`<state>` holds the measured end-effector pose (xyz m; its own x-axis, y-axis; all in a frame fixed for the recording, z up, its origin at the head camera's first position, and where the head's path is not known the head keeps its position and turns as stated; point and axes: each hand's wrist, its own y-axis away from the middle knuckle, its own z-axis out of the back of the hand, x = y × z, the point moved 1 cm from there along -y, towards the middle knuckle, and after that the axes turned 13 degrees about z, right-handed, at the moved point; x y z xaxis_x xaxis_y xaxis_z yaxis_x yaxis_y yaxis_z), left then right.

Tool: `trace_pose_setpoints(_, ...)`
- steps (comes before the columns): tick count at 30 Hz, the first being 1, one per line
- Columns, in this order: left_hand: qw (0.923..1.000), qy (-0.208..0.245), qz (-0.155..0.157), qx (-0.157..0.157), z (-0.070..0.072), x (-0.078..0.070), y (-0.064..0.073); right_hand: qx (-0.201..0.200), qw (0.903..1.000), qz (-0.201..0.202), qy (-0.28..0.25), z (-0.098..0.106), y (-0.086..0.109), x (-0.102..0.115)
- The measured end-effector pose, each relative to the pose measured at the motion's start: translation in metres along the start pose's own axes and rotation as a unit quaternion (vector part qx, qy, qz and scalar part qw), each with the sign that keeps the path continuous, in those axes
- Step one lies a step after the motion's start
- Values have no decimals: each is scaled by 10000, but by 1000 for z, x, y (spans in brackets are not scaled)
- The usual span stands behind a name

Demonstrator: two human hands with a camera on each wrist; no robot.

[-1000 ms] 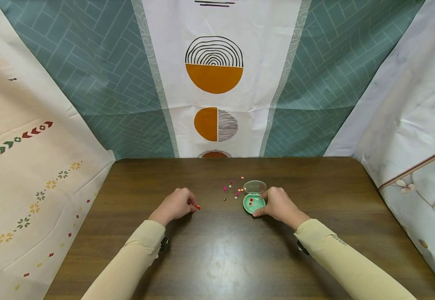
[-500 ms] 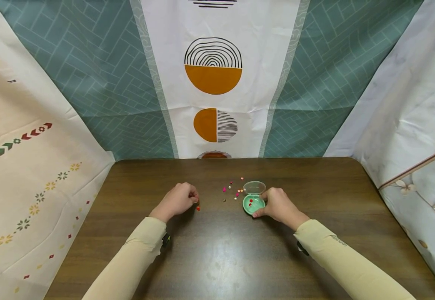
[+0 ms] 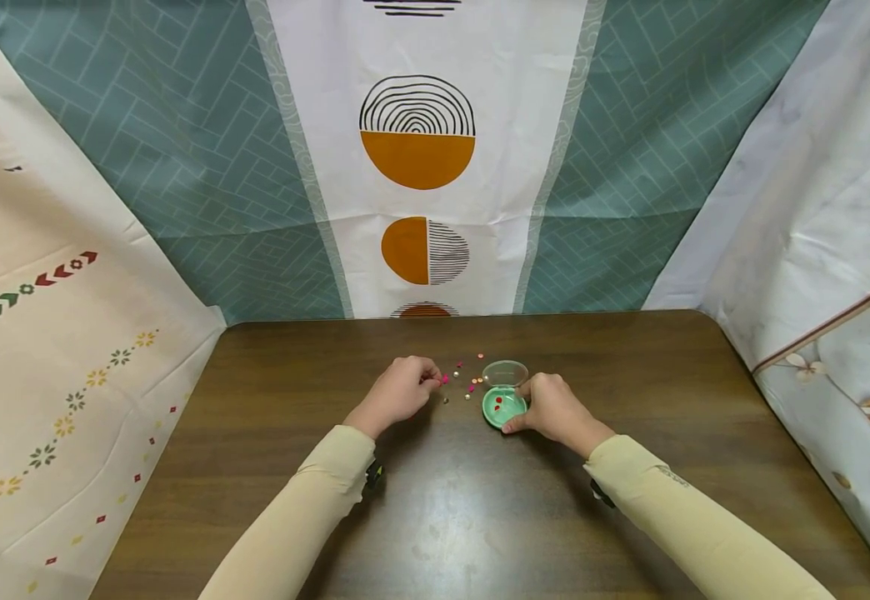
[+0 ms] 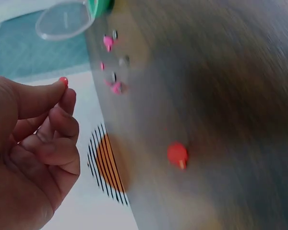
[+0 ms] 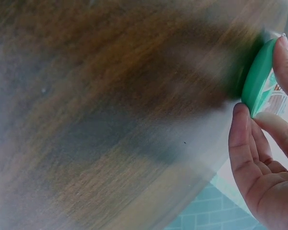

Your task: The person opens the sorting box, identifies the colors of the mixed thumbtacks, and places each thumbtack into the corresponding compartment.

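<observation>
A teal-and-white patterned cloth (image 3: 615,208) hung behind the far edge of a dark brown, wood-grained surface (image 3: 630,358) with rounded far corners. The right hand (image 3: 555,408) gripped the right side of a small, round green container (image 3: 512,410), thumb and fingers on its rim. The left hand (image 3: 397,390) was to the container's left, its fingers and thumb pinching a tiny, glossy red bead (image 4: 63,81). The container lay slightly right of the surface's middle, closer to the far edge than the near one and well apart from the left and right edges; the surface stretched widely on the near side of both hands. A clear, rounded lid (image 3: 505,373) was folded open on the container's far side. Inside the container were two tiny red pieces (image 3: 498,400). Tiny pink pieces (image 3: 446,379), orange pieces (image 3: 480,356) and pale beads (image 3: 467,397) were scattered between the left hand and the container. The left wrist view also showed a flat red piece (image 4: 177,154) on the surface.
</observation>
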<state>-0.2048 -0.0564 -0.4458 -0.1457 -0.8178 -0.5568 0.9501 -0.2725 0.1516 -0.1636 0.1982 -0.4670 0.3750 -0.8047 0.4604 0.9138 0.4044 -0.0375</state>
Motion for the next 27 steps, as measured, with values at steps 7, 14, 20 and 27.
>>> trace_pose_setpoints(7, 9992, -165, -353, 13, -22, -26, -9, -53, 10000, 72, 16, 0, 1, 0)
trace_pose_setpoints(14, 9959, -718, -545, -12, -43, -48, -11, -66, 9999, 115, 6, -1, 1, 0)
trace_pose_setpoints(20, 9887, -1383, -583, -36, -58, -59, -11, -73, 9999, 22, -76, -1, 0, 0)
trace_pose_setpoints(27, 9773, -2053, -516, -18, -64, -69, -9, -50, 9997, -111, -229, -1, 0, -1)
